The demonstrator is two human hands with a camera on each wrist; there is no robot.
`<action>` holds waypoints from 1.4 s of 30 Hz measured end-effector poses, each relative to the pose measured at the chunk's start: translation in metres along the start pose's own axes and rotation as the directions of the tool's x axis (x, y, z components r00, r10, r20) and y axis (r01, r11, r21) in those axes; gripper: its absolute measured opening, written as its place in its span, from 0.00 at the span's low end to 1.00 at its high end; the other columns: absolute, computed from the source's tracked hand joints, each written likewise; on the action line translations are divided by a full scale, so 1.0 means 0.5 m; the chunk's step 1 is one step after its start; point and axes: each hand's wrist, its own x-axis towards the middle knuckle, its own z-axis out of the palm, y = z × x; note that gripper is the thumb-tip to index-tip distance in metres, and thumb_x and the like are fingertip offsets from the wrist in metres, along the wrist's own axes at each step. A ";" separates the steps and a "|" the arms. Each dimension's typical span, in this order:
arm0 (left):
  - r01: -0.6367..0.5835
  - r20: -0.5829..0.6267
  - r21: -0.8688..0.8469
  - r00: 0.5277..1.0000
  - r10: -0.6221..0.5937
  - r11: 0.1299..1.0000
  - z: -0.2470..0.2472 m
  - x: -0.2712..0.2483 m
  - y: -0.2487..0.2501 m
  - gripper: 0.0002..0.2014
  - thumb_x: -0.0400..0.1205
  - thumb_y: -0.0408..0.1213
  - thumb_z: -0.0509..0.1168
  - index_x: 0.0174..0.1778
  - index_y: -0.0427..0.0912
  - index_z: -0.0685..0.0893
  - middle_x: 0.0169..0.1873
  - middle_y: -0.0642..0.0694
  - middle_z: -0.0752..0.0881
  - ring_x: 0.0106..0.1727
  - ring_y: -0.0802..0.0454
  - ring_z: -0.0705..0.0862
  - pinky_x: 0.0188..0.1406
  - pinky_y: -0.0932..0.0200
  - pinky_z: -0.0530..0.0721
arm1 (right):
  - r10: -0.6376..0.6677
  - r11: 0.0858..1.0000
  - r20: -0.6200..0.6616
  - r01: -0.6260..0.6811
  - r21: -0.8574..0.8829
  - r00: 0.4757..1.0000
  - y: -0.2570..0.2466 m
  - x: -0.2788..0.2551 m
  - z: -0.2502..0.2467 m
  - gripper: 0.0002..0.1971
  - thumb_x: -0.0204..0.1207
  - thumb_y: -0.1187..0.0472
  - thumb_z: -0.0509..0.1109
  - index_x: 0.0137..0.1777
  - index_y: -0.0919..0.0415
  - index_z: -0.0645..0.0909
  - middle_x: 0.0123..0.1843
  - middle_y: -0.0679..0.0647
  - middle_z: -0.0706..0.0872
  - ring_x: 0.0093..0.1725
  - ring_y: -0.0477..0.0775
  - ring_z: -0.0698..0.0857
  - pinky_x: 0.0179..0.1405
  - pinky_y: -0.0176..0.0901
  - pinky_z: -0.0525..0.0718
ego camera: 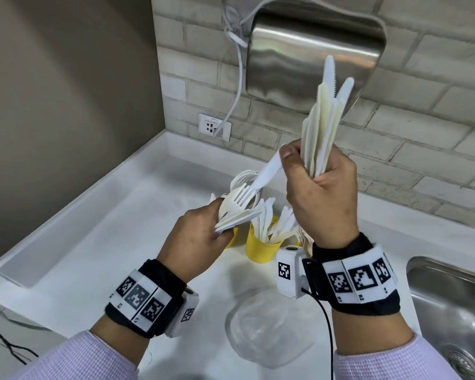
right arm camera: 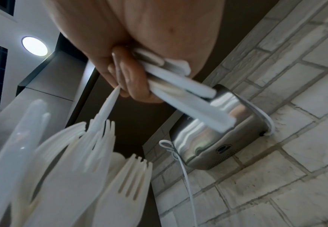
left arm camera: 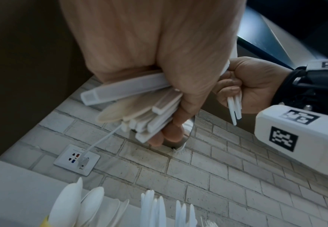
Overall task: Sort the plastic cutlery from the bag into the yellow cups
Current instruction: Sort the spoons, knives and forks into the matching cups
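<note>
My right hand [ego camera: 317,185] is raised above the cups and grips an upright bundle of white plastic knives [ego camera: 322,124]. Its thumb and forefinger also pinch a white fork [ego camera: 261,179] that slants down to the left. The fork's tines touch the mixed bundle of spoons and knives [ego camera: 237,215] that my left hand [ego camera: 203,237] grips. The fingers of my left hand [left arm camera: 165,135] curl round that bundle's handles [left arm camera: 139,110]. Below stands a yellow cup [ego camera: 259,249] full of knives; two more yellow cups are mostly hidden behind my hands. Fork tines [right arm camera: 124,181] rise close to the right wrist camera.
A crumpled clear plastic bag [ego camera: 269,330] lies on the white counter [ego camera: 99,242] in front of the cups. A steel sink [ego camera: 450,305] sits at the right. On the brick wall hang a steel hand dryer [ego camera: 313,56] and a socket [ego camera: 214,127] with a cable.
</note>
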 end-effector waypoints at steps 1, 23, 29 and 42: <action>0.000 0.006 0.002 1.000 0.000 1.000 0.000 0.000 0.002 0.17 0.75 0.50 0.56 0.55 0.53 0.83 0.39 0.49 0.89 0.40 0.40 0.84 0.40 0.45 0.85 | 0.008 1.000 -0.007 -0.008 0.018 1.000 0.001 0.001 -0.002 0.08 0.81 0.54 0.73 0.41 0.53 0.82 0.26 0.42 0.76 0.26 0.48 0.74 0.35 0.40 0.73; 0.096 0.180 -0.525 0.984 0.000 0.846 -0.023 -0.016 0.035 0.11 0.86 0.23 0.65 0.52 0.40 0.90 0.43 0.48 0.91 0.40 0.48 0.89 0.37 0.69 0.82 | 0.342 0.559 -0.116 -0.103 0.822 0.932 0.011 0.025 -0.043 0.11 0.89 0.58 0.65 0.44 0.58 0.74 0.30 0.48 0.70 0.19 0.43 0.66 0.16 0.35 0.67; 0.076 0.171 -0.679 0.984 0.057 0.730 -0.034 -0.016 0.045 0.07 0.88 0.27 0.66 0.56 0.38 0.89 0.48 0.46 0.93 0.42 0.45 0.89 0.43 0.46 0.86 | 0.526 0.125 0.035 -0.118 0.985 0.850 0.057 0.032 -0.066 0.19 0.91 0.54 0.63 0.40 0.63 0.84 0.39 0.56 0.87 0.30 0.51 0.86 0.31 0.41 0.89; 0.090 0.174 -0.790 0.981 0.081 0.607 -0.026 -0.010 0.032 0.10 0.89 0.28 0.65 0.63 0.40 0.86 0.48 0.43 0.92 0.41 0.42 0.85 0.43 0.48 0.85 | 0.589 0.120 0.067 -0.169 0.978 0.805 0.093 0.010 -0.049 0.23 0.87 0.41 0.62 0.34 0.56 0.72 0.23 0.45 0.71 0.19 0.43 0.72 0.22 0.35 0.79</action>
